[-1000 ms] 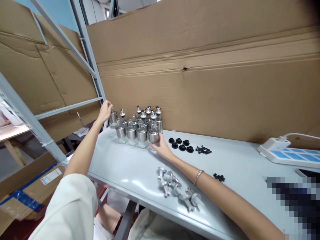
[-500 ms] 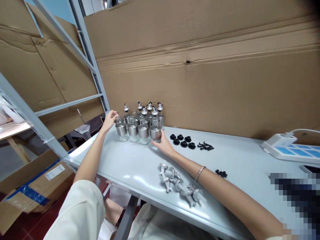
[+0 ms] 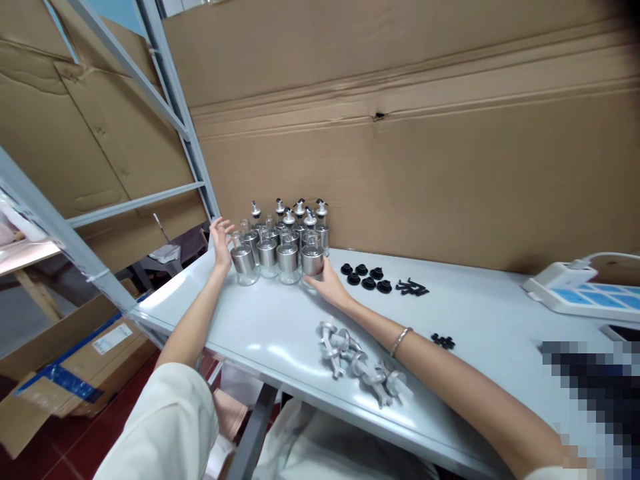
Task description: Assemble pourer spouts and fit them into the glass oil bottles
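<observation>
Wears a pale sleeve [image 3: 165,420] at the left elbow and 1 silver bracelet [image 3: 401,341] on the right forearm. Down at left, below table level, an open cardboard box [image 3: 95,373] with blue tape. Near the front edge of the pale grey table [image 3: 270,320], a loose heap of silver fittings [image 3: 357,363], overlapping and slightly blurred, hard to count. Beyond the right forearm, a small cluster of black pieces [image 3: 443,342].

Wraps the right hand [image 3: 329,285] around the right side of the rightmost front bottle [image 3: 312,259], clamped on it, thumb low at the front, fingers partly hidden. Holds the left hand [image 3: 221,245] open at the other end, fingers spread apart, just beside the leftmost front bottle [image 3: 245,263]; cannot tell whether touching. Between these, 2 middle bottles [image 3: 289,261], completing a front row of 4, all upright on the table, clear glass with steel bands, glass necks showing.

To the right, 6 round black caps [image 3: 369,283] in 2 rows of 3, then a pile of thin black sticks [image 3: 413,287]. Behind the front row, more bottles packed close, with 6 silver-and-black spouts [image 3: 300,207] rising above; full bottle count hidden by overlap. At far right, a white power strip [image 3: 595,300] with blue panels. At the back, a tall cardboard sheet [image 3: 400,180], meeting a grey metal rack [image 3: 185,133] at left.
</observation>
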{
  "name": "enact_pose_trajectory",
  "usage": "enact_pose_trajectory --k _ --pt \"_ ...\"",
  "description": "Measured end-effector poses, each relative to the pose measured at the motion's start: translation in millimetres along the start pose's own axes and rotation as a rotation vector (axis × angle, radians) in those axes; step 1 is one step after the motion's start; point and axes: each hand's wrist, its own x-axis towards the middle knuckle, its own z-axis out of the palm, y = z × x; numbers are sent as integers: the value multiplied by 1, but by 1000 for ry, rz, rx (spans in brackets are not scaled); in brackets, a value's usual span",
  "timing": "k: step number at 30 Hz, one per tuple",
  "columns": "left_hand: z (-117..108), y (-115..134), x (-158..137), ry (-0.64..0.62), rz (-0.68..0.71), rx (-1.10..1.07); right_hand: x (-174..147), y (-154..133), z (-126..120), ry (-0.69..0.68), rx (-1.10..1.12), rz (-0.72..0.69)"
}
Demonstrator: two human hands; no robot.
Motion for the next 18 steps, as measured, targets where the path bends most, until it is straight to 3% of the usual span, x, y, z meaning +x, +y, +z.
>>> enact_pose_trajectory --k 4,7,14,18 --pt "-3 -3 -30 -84 218 246 3 7 1 -11 5 17" --pt "-1 -10 -38 -74 249 404 4 13 3 -26 16 18" --pt "-9 -38 -34 -242 -28 432 6 22 8 -57 34 10" --pt "-15 -47 -34 -328 -103 423 9 26 9 -72 32 10"
